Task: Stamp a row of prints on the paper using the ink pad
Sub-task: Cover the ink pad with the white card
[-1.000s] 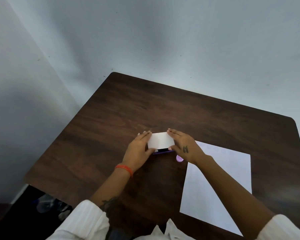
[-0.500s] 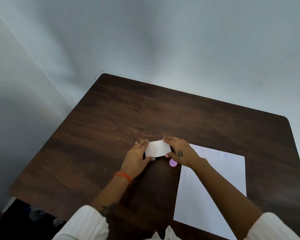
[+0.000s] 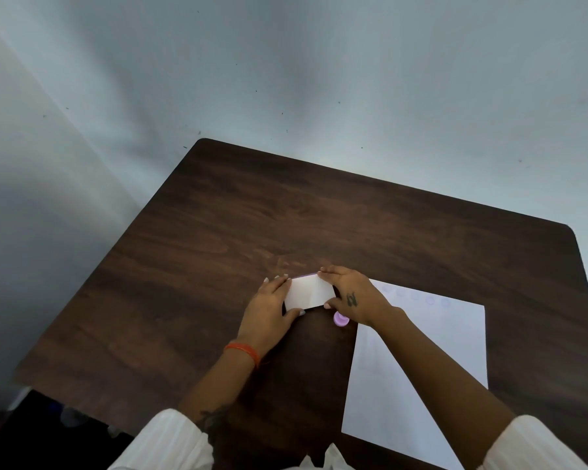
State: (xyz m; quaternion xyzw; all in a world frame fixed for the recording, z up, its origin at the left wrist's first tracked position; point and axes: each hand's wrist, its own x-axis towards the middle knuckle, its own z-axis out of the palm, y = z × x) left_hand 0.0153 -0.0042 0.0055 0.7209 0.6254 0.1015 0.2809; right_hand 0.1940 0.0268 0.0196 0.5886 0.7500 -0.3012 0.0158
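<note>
The ink pad point(image 3: 308, 292), a small flat case with a white lid and a purple edge, lies on the dark wooden table point(image 3: 218, 239). My left hand point(image 3: 269, 308) grips its left end and my right hand point(image 3: 352, 296) grips its right end. Its lid is down. A small purple stamp point(image 3: 341, 319) stands on the table just below my right wrist, held by neither hand. A white sheet of paper point(image 3: 431, 361) lies to the right, with a faint row of several round prints point(image 3: 430, 300) along its top edge. My right forearm crosses the sheet.
The table stands in a corner against pale grey walls point(image 3: 286, 79). Its left edge drops to a dark floor with blurred objects point(image 3: 68, 415). White cloth point(image 3: 326, 459) shows at the table's near edge between my sleeves.
The white lid has come down flat onto the ink pad; the dark gap under it a second ago is gone. Both hands stay at its ends. The camera view has shifted slightly.
</note>
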